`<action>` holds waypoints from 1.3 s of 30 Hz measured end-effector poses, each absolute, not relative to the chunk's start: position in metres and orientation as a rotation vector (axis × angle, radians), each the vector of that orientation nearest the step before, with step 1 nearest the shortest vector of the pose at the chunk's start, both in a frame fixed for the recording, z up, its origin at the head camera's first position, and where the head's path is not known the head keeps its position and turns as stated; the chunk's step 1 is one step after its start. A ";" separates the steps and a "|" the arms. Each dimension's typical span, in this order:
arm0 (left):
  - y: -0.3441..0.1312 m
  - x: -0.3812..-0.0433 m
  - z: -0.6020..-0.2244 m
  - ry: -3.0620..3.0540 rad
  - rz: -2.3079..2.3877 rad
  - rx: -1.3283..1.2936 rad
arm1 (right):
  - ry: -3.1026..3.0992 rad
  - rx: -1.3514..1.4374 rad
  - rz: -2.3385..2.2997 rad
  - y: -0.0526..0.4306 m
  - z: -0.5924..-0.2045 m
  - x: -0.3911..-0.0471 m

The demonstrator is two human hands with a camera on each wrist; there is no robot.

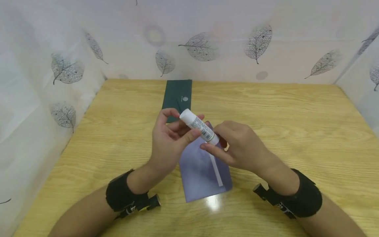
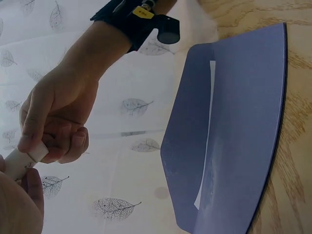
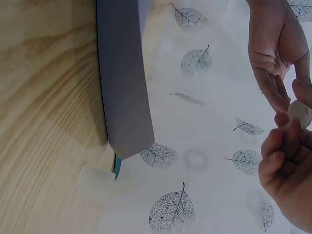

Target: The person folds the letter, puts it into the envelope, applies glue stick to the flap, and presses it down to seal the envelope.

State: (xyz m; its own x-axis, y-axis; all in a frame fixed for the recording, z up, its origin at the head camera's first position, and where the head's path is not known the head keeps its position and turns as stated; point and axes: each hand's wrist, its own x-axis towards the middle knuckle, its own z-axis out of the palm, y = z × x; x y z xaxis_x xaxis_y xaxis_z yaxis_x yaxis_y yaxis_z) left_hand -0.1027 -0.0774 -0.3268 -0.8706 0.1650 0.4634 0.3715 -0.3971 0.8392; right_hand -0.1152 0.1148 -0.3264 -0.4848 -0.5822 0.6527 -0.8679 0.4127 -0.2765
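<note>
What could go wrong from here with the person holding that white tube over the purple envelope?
The left hand and right hand both grip the white tube, so two risks stand out:
1. If either grip slips, the tube could drop onto the purple envelope below.
2. Neither hand steadies the envelope, so it might slide or turn if nudged.

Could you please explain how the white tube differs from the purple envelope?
Look: the white tube bears small print, the purple envelope a white strip.
Shape: the tube is slim and cylindrical, the envelope broad and thin.
Place: the left hand and right hand hold the tube; the envelope lies on the table.
Both appear in all three views.
</note>
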 end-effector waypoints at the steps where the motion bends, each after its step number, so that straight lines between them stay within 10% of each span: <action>1: -0.078 -0.103 -0.327 -1.644 -2.413 -0.747 | -2.223 1.263 0.878 0.115 -0.327 -0.116; 9: -0.081 -0.103 -0.325 -1.547 -2.491 -0.951 | -2.377 1.565 1.803 0.119 -0.327 -0.116; 19: -0.080 -0.104 -0.324 -1.632 -2.488 -0.701 | -2.090 1.233 0.834 0.111 -0.325 -0.112; 28: -0.083 -0.102 -0.319 -1.563 -2.513 -0.947 | -2.328 1.481 1.984 0.118 -0.323 -0.111; 39: -0.082 -0.100 -0.319 -1.566 -2.536 -0.768 | -2.160 1.244 0.972 0.108 -0.325 -0.110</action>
State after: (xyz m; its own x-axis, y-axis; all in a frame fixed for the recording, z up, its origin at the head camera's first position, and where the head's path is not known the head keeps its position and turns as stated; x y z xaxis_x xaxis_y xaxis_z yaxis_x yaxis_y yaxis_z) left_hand -0.1004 -0.0821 -0.3193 -0.8734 0.2012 0.4435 0.3064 -0.4808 0.8215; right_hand -0.1101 0.1082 -0.3255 -0.4842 -0.5474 0.6826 -0.8739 0.3408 -0.3466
